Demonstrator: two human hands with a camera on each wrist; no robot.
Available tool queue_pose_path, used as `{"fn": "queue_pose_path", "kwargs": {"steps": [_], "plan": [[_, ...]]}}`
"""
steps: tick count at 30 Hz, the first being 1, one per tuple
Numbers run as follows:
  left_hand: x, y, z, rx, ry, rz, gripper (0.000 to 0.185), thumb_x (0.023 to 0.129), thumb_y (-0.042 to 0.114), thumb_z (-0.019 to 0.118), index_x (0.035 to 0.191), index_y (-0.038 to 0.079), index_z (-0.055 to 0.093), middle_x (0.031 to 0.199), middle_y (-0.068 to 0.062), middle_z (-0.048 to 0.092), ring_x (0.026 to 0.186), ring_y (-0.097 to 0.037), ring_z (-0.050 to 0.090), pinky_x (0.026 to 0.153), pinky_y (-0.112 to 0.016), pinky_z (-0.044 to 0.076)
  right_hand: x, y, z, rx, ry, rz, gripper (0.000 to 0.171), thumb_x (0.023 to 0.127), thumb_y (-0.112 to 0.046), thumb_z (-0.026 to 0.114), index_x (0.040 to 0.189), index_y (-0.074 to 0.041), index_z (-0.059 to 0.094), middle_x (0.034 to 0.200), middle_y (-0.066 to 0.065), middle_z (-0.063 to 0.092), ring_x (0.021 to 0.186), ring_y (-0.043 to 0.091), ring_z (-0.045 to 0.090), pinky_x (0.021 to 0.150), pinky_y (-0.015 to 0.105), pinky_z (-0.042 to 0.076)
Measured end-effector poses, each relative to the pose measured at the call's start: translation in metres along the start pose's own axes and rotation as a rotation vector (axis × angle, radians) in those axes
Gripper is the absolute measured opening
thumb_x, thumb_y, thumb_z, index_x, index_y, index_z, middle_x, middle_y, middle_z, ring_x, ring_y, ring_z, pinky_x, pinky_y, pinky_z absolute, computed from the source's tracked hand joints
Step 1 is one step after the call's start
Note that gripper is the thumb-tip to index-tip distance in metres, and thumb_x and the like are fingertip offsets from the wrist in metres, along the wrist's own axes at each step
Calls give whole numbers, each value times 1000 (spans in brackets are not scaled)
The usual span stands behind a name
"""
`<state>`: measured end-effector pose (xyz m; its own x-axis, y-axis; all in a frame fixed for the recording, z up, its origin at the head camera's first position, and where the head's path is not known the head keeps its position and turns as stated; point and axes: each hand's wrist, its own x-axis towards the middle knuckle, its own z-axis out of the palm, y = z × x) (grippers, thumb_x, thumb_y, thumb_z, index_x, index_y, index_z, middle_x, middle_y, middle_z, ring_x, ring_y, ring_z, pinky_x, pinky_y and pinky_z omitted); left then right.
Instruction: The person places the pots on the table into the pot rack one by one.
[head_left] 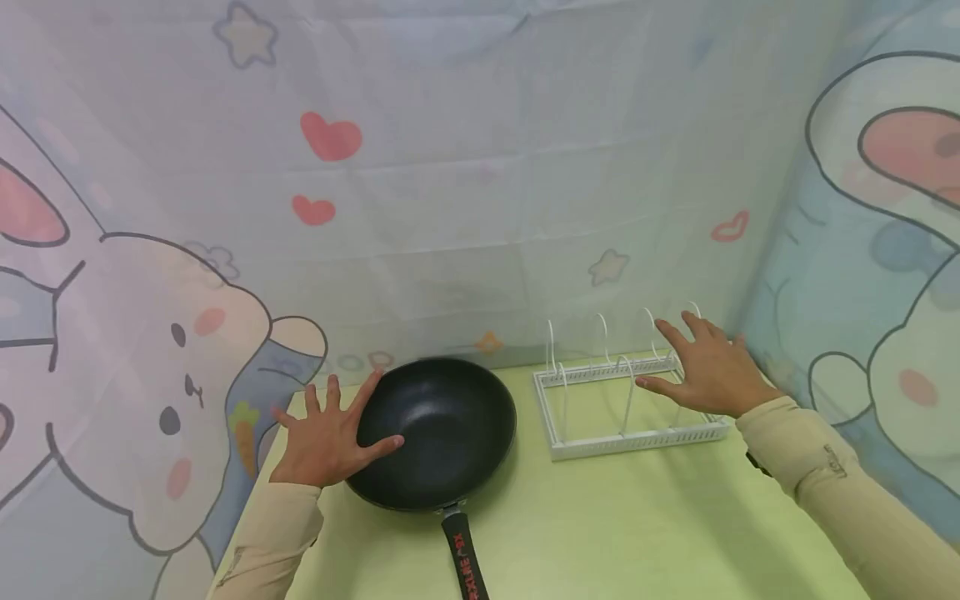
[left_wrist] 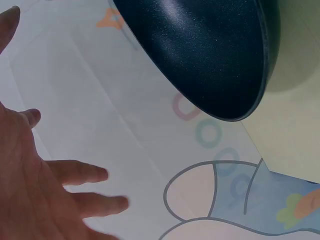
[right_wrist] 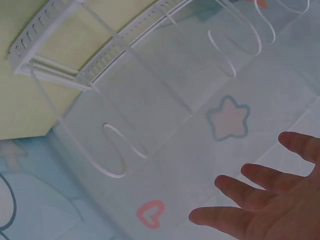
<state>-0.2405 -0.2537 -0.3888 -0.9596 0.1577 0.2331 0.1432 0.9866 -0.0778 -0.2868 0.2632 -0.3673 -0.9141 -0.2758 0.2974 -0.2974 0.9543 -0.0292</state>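
Note:
A black wok (head_left: 438,442) rests on the green table, its handle (head_left: 463,554) pointing toward the front edge. My left hand (head_left: 324,440) is spread with straight fingers over the wok's left rim, holding nothing. In the left wrist view that hand (left_wrist: 45,175) appears apart from the wok (left_wrist: 215,55). To the right stands a white rack (head_left: 637,442) with several wire loops. My right hand (head_left: 708,367), fingers spread, hovers over the rack's right end and holds nothing. The right wrist view shows this hand (right_wrist: 270,200) apart from the rack's wire loops (right_wrist: 115,174).
Fabric with cartoon rabbits, hearts and stars hangs as a back wall (head_left: 450,208) close behind the wok and rack. More of it closes off the left side (head_left: 120,375) and the right side (head_left: 885,333). The green table (head_left: 600,533) extends in front of the rack.

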Motion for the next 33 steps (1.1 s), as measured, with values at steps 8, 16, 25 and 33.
{"fn": "queue_pose_path", "kwargs": {"steps": [8, 16, 25, 33], "plan": [[-11, -6, 1, -64, -36, -44, 101, 82, 85, 49, 162, 31, 16, 150, -37, 39, 128, -59, 49, 78, -87, 39, -9, -9, -2, 120, 24, 56, 90, 89, -65, 61, 149, -2, 41, 146, 36, 43, 113, 57, 59, 73, 63, 56], [-36, -17, 6, -226, -16, -116, 99, 87, 75, 55, 161, 20, 19, 143, -37, 39, 90, -48, 64, 49, -46, 51, -20, -18, 1, 209, 35, 78, 88, 91, -63, 61, 149, 0, 42, 141, 33, 48, 114, 51, 60, 66, 56, 56], [-71, -18, 39, -318, -94, -278, 103, 88, 77, 51, 162, 17, 11, 147, -35, 38, 105, -53, 63, 57, -52, 52, -30, -35, 9, 252, 54, 58, 84, 91, -60, 63, 146, 1, 45, 136, 32, 53, 103, 47, 66, 67, 57, 56], [-91, 0, 61, -340, -94, -388, 102, 88, 79, 50, 159, 14, 18, 144, -32, 43, 94, -44, 68, 55, -49, 52, -38, -49, 21, 294, 53, 67, 80, 90, -60, 64, 144, -3, 48, 129, 25, 59, 95, 31, 69, 60, 46, 54]]}}
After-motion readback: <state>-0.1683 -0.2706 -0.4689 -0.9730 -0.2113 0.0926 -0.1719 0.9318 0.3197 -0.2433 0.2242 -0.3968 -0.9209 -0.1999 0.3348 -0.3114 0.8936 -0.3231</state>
